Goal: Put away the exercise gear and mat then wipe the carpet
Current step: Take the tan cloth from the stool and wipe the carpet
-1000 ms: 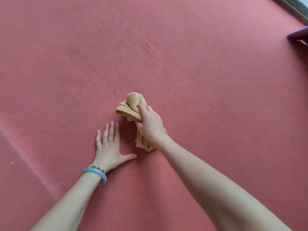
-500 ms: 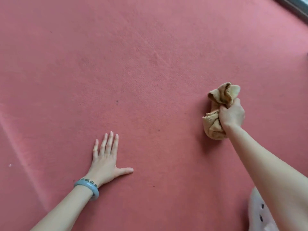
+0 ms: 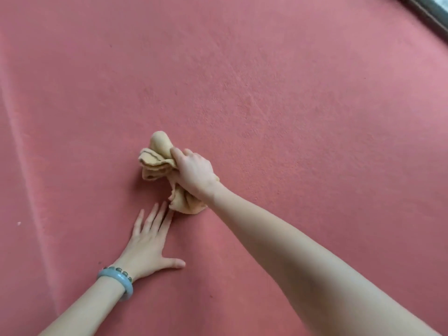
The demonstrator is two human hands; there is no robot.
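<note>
The tan cloth (image 3: 157, 163) is bunched into a wad and pressed onto the red carpet (image 3: 291, 98), its folds spilling out on both sides of the right hand (image 3: 194, 173), which is clenched around its middle. Just below the cloth, the left hand (image 3: 148, 246) lies flat on the carpet, fingers spread and holding nothing, fingertips almost at the cloth's lower edge. A pale blue bangle (image 3: 118, 280) circles that wrist.

Cloth (image 3: 157, 163) middle under right hand (image 3: 194, 173)

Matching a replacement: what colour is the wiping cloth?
Tan-yellow cloth, clearest in the head view.
</note>
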